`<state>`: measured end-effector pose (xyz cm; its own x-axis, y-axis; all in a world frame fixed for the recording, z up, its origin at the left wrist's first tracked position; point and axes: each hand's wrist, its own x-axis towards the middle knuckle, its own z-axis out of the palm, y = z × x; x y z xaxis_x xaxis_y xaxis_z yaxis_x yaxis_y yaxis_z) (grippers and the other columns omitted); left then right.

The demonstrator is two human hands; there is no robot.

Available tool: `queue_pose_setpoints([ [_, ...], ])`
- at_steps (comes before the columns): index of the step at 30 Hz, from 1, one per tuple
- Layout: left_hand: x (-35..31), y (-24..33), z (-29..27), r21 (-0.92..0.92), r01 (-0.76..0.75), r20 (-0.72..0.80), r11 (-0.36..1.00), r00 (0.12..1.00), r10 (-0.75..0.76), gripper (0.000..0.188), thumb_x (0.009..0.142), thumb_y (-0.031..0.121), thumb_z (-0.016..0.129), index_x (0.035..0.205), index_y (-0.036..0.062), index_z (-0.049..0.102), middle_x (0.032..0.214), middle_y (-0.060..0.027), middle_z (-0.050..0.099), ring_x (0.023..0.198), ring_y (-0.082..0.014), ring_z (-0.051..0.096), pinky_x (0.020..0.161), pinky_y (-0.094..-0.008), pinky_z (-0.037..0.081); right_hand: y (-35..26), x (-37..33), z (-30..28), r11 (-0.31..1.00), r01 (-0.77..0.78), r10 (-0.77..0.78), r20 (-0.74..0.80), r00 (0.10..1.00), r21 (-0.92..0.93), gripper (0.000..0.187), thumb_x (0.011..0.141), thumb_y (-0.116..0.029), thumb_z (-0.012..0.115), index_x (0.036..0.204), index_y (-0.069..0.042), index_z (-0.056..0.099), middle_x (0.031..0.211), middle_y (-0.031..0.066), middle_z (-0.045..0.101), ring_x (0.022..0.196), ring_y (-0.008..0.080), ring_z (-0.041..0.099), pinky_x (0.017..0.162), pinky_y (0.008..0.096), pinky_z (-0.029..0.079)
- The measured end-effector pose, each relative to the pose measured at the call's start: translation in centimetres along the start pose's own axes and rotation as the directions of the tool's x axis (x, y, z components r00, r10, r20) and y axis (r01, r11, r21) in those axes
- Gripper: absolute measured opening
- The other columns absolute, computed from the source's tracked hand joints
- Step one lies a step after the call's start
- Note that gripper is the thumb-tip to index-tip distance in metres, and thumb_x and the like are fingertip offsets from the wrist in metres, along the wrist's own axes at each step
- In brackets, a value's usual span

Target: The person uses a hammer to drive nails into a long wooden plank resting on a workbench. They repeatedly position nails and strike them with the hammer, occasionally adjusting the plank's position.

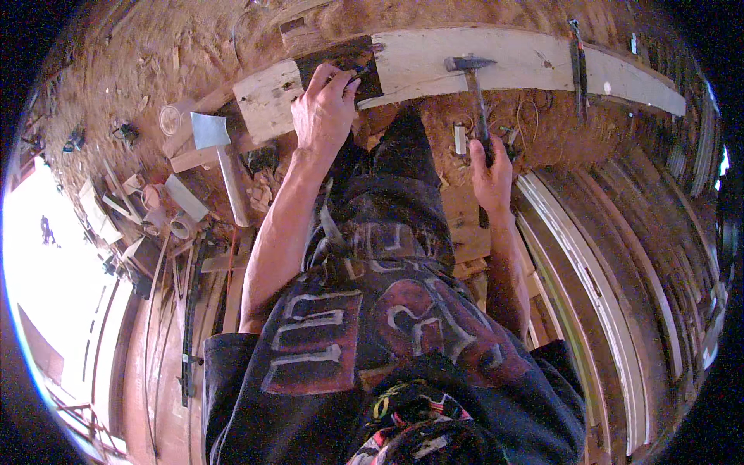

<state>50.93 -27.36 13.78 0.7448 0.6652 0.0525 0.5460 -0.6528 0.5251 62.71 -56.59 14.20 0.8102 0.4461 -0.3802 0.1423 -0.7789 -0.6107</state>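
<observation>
My right hand [492,172] is wrapped round the handle of a hammer [479,108]. The hammer's metal head is over a long pale wooden plank [527,58] that runs across the far side. At the plank's left part, my left hand [325,105] is closed, its fingertips pinched over a dark brown wooden piece [310,70] that crosses the plank. Something small and dark shows at those fingertips, too unclear to name. Farther right, a slim dark tool with an orange-red part [578,66] lies across the plank.
An axe [231,182] with a pale blade leans at the left, beside wood offcuts [186,198] and a tape roll [172,120]. Long boards and mouldings [612,287] lie at the right. Thin wire [529,116] is on the dirt floor beyond my right hand.
</observation>
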Motion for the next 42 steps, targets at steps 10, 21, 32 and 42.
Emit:
queue_pose_setpoints([
  [10, -0.1, 1.0, 0.2, 0.131, -0.044, 0.016, 0.99, 0.999, 0.043, 0.016, 0.09, 0.023, 0.069, 0.101, 0.0114, 0.07, 0.109, -0.0062, 0.063, 0.074, -0.0363, 0.07, 0.061, -0.0485, 0.057, -4.9, 1.1, 1.7, 0.975, -0.05, 0.043, 0.034, 0.998, 0.216, 0.051, 0.097, -0.046, 0.063, 0.105, 0.004, 0.06, 0.085, 0.0202, 0.067, 0.078, 0.0353, 0.066, 0.071, 0.0448, 0.051],
  [21, -1.9, 0.7, -2.5, -0.085, -0.005, 0.078, 0.996, 0.997, 0.012, 0.023, 0.092, 0.021, 0.067, 0.106, 0.0027, 0.067, 0.105, -0.0138, 0.064, 0.085, -0.0378, 0.068, 0.075, -0.0472, 0.056, -7.2, 0.3, 1.6, 0.925, -0.094, 0.032, 0.173, 0.984, 0.367, 0.029, 0.102, -0.031, 0.061, 0.112, -0.005, 0.053, 0.068, -0.0026, 0.053, 0.053, 0.0055, 0.047, 0.046, 0.0226, 0.039],
  [32, -5.3, -2.0, -4.0, -0.463, 0.435, 0.077, 0.773, 0.888, -0.453, 0.028, 0.103, 0.019, 0.052, 0.123, -0.0012, 0.054, 0.085, -0.0169, 0.068, 0.07, -0.0287, 0.065, 0.065, -0.0388, 0.05, -6.7, 0.9, 3.8, 0.983, 0.09, -0.108, 0.112, 0.988, 0.16, 0.06, 0.096, -0.047, 0.062, 0.127, 0.004, 0.051, 0.104, 0.0263, 0.066, 0.094, 0.0443, 0.062, 0.083, 0.0495, 0.048],
  [42, -0.9, -1.2, -5.5, -0.681, 0.229, -0.028, 0.696, 0.941, -0.337, 0.022, 0.103, 0.02, 0.056, 0.104, -0.0018, 0.058, 0.091, -0.0124, 0.073, 0.081, -0.0157, 0.069, 0.079, -0.0285, 0.053, -5.4, 1.2, 4.3, 0.995, 0.026, -0.049, 0.242, 0.969, 0.096, 0.066, 0.097, -0.048, 0.059, 0.133, 0.005, 0.046, 0.11, 0.0277, 0.06, 0.099, 0.0427, 0.057, 0.084, 0.0481, 0.045],
])
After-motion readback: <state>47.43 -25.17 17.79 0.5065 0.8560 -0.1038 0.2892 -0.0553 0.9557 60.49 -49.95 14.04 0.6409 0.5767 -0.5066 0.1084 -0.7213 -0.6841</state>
